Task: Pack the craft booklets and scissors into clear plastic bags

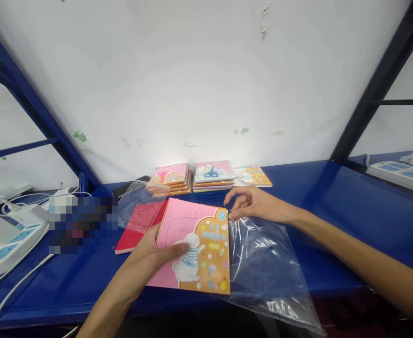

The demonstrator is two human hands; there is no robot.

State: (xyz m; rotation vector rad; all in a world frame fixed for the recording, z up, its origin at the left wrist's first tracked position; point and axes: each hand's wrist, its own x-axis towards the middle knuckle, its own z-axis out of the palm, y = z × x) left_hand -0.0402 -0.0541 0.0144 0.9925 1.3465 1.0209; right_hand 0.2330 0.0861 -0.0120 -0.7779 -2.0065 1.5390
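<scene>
Pink rabbit-cover book (pixel 192 246): where does it lie?

Lower centre of the frame, held by the left hand (pixel 145 253), thumb pressed on the cover.

And the right hand (pixel 259 205)?

Fingers loosely spread, just beside the book's upper right corner, at the edge of the clear plastic bag (pixel 263 267).

Left hand (pixel 150 256), right hand (pixel 259 204) bare (forearms (pixel 361 253) too, slim).

And here we are in what looks like a plain packing workroom: a scuffed white wall (pixel 206 84), a blue steel rack shelf (pixel 308 183) as the bench, a power strip (pixel 400 176) at the side, stacks of children's craft books (pixel 213 176), a clear plastic bag (pixel 263 267) laid out.
</scene>
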